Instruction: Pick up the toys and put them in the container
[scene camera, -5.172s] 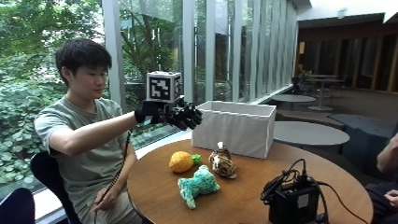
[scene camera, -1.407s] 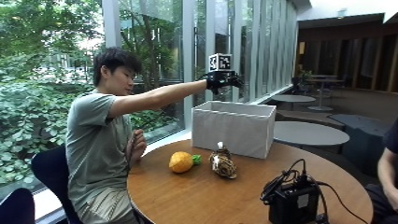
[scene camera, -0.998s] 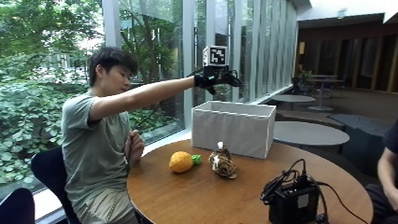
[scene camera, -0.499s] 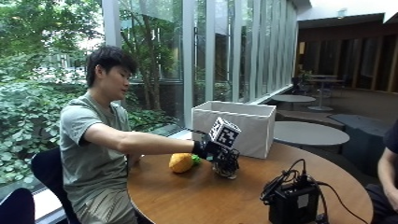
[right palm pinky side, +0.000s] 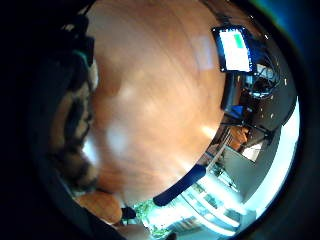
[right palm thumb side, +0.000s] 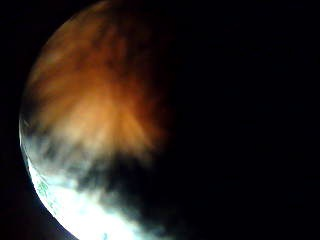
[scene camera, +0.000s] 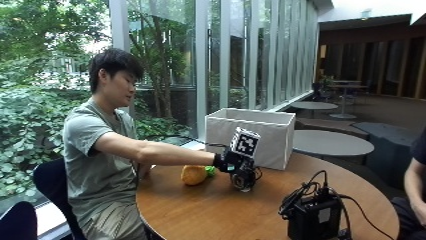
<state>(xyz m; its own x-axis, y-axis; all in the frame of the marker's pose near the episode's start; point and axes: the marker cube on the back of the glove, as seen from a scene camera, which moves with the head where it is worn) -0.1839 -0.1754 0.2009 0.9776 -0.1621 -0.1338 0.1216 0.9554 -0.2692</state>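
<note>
The black-gloved right hand (scene camera: 234, 163) is covering the brown patterned toy (scene camera: 243, 181) on the round wooden table (scene camera: 219, 215), so whether its fingers are grasping is unclear. The orange plush toy (scene camera: 194, 175) is lying just beside it, before the white fabric container (scene camera: 256, 135).

Black device (scene camera: 314, 220) with cables on round wooden table (scene camera: 219, 215).

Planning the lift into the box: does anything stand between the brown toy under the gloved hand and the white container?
Nothing visible does. The gloved hand is on the brown toy, with the white container just behind it.
</note>
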